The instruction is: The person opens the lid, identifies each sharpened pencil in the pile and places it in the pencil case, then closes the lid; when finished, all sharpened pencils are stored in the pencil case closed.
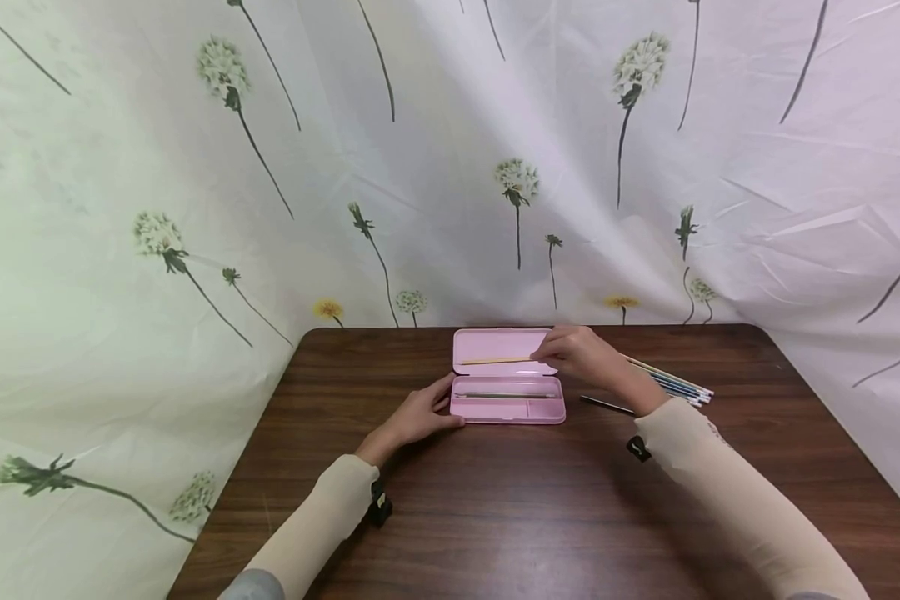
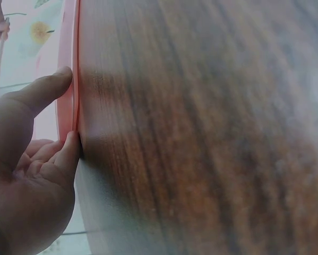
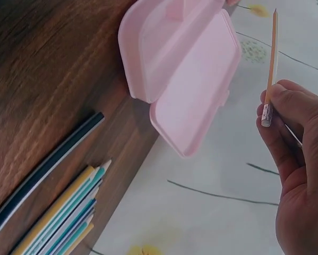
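A pink pencil case (image 1: 507, 398) lies open at the far middle of the wooden table (image 1: 495, 500), lid back, with a green pencil (image 1: 506, 396) in its tray. My left hand (image 1: 420, 415) rests against the case's left end; thumb and fingers (image 2: 58, 87) touch its rim (image 2: 67, 106). My right hand (image 1: 581, 354) hovers over the lid and pinches a pale orange pencil (image 1: 495, 361) by its end, the point to the left. In the right wrist view the same pencil (image 3: 271, 64) stands up from the fingers (image 3: 286, 106) beside the case (image 3: 180, 69).
Several coloured pencils (image 1: 675, 383) lie in a bundle on the table right of the case, also seen in the right wrist view (image 3: 63, 212). A dark pencil (image 1: 607, 405) lies apart in front of them. A dandelion-print cloth (image 1: 450, 167) hangs behind and to both sides.
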A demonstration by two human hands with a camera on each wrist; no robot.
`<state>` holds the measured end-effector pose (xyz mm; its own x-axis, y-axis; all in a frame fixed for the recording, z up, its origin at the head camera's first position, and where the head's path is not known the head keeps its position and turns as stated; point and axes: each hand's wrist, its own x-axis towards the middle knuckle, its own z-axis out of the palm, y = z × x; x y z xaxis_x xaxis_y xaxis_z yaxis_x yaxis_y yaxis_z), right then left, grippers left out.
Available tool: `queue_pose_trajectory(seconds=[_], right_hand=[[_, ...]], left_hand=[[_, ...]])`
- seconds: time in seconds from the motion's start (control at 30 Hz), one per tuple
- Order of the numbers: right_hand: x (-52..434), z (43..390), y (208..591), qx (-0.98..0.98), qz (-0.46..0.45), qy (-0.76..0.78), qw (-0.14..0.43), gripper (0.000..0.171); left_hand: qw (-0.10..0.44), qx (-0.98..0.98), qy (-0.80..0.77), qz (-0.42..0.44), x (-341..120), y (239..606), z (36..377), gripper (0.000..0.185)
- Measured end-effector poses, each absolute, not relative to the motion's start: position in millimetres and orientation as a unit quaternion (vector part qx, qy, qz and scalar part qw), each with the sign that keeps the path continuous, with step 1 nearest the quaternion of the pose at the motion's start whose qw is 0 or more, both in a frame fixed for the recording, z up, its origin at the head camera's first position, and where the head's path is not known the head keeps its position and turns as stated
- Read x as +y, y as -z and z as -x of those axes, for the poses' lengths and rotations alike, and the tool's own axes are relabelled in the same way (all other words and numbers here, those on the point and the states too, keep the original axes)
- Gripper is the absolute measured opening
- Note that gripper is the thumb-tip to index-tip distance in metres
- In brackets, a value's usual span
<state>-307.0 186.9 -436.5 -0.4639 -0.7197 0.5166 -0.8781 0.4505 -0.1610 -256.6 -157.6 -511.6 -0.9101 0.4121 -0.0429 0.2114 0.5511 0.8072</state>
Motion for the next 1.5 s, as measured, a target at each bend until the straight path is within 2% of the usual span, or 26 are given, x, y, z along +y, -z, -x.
queue_pose_trajectory(seconds=[0.57,0.83,1.13,1.33,1.5], right_hand=[[175.3,311.3,461.0,-0.869,-0.446,-0.190,0.096,0.017],[182.5,314.2,476.2,-0.868,-0.442,-0.197,0.109,0.017],[180.7,314.0,485.7,-0.876,-0.435,-0.187,0.088,0.013],[177.3,310.4,489.5,-0.900,-0.397,-0.175,0.043,0.010],[174.5,308.4,490.8,-0.908,-0.388,-0.157,0.013,0.014]], left_hand=[[0.113,0.872,-0.442,-0.177,-157.4,510.7,256.3,0.090],[0.118,0.869,-0.447,-0.176,-157.8,512.2,256.9,0.090],[0.115,0.871,-0.446,-0.171,-157.5,510.6,255.4,0.090],[0.113,0.871,-0.445,-0.173,-157.2,511.4,255.8,0.089],[0.117,0.873,-0.442,-0.171,-157.1,511.7,256.1,0.090]])
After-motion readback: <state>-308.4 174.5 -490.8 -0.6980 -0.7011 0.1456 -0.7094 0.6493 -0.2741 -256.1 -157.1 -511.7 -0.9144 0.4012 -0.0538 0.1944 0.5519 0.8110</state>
